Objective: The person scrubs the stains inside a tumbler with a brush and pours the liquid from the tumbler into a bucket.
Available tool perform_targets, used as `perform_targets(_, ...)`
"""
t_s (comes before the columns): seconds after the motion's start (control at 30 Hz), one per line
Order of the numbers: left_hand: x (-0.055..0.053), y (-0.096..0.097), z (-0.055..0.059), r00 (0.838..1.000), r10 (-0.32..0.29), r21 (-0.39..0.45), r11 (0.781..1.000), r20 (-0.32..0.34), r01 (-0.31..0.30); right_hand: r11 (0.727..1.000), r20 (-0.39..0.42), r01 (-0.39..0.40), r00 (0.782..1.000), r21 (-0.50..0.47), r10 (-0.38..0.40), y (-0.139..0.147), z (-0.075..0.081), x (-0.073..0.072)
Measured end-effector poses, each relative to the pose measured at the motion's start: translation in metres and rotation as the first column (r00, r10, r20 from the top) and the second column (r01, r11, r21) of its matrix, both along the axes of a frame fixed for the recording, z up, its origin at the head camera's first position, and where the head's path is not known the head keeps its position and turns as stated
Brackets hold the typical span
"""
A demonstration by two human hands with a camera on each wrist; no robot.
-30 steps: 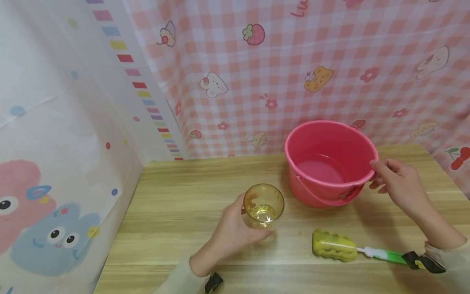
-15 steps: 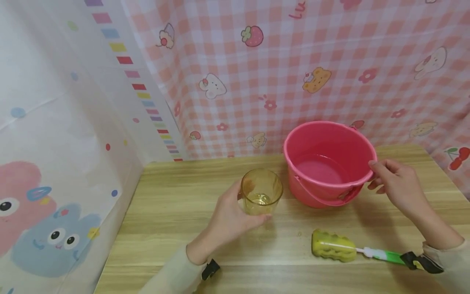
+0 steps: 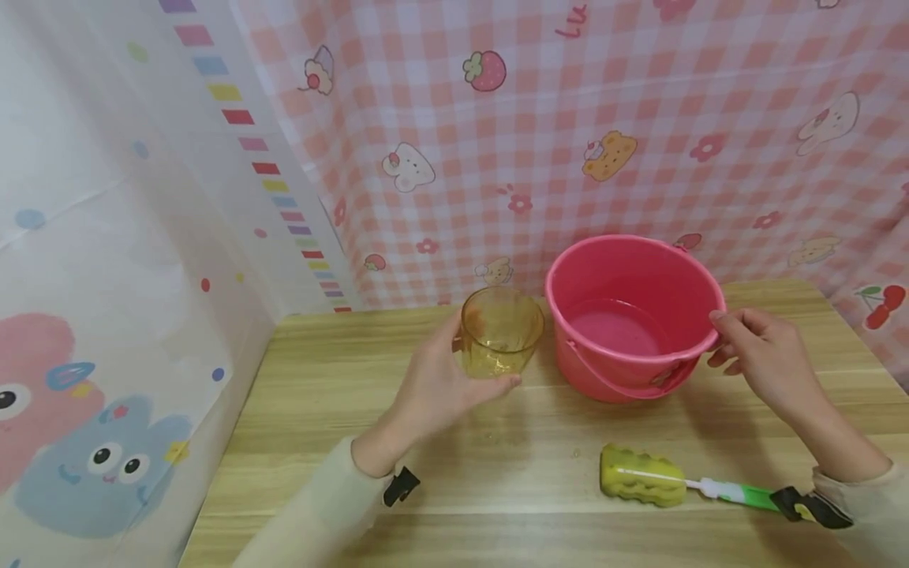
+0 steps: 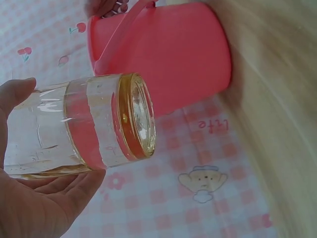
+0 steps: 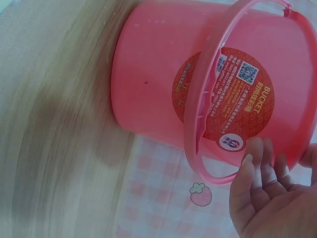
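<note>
In the head view my left hand [image 3: 436,386] grips an amber drinking glass [image 3: 501,335] from its left side, above the table and left of the pink bucket [image 3: 600,375]. The left wrist view shows the glass's thick base [image 4: 141,116] and its see-through wall, with thumb and fingers on opposite sides. My right hand [image 3: 770,359] pinches the bucket's right rim, the thumb at the edge and the fingers along the outer wall. The bucket stands upright, and a shallow layer of water shows inside. Its handle [image 5: 195,111] hangs down over a red label [image 5: 242,99].
A yellow sponge bottle brush [image 3: 642,475] with a green and white handle lies in front of the bucket, partly under the right wrist strap. Small wet drops dot the wooden table [image 3: 341,426]. A pink checked cloth [image 3: 454,197] hangs behind the bucket.
My left hand has moved the glass up and away from me, toward the back of the table beside the bucket, tilting it. The right hand stays on the bucket's rim.
</note>
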State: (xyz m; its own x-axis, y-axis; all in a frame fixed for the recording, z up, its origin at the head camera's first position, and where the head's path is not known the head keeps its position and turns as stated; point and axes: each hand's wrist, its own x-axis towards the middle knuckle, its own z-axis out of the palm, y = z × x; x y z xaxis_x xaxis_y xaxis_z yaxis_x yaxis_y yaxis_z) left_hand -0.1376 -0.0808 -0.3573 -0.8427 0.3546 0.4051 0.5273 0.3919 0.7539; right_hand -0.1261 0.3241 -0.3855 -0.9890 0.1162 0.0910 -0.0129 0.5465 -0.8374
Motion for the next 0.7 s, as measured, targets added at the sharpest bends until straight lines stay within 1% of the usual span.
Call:
perform_targets(0.13,-0.004,0.001,0.008,1.000,0.005,0.001,1.000,-0.019,-0.005,1.000,-0.002,0.002,1.000,-0.014,-0.002,-0.001,-0.001,-0.001)
perform_targets(0.3,-0.008,0.004,0.014,0.999,0.024,-0.018,1.000,-0.029,-0.024,1.000,-0.006,0.003,1.000,-0.009,-0.003,-0.001,-0.001,-0.001)
perform_targets(0.4,-0.010,0.007,0.018,1.000,0.026,-0.005,1.000,-0.005,-0.026,1.000,-0.001,0.004,1.000,-0.004,-0.004,-0.001,-0.001,0.000)
perform_targets(0.53,-0.013,0.010,0.024,0.998,0.032,0.008,0.999,0.047,-0.032,1.000,0.004,0.007,1.000,-0.001,-0.007,-0.001,0.000,0.000)
perform_targets(0.63,-0.018,0.012,0.028,0.999,0.022,0.001,1.000,0.046,-0.022,1.000,0.005,0.010,1.000,0.006,-0.010,-0.001,0.000,0.001)
perform_targets(0.7,-0.022,0.013,0.030,0.999,0.003,0.004,1.000,0.036,-0.003,1.000,0.005,0.010,1.000,0.015,-0.011,-0.001,0.000,0.001)
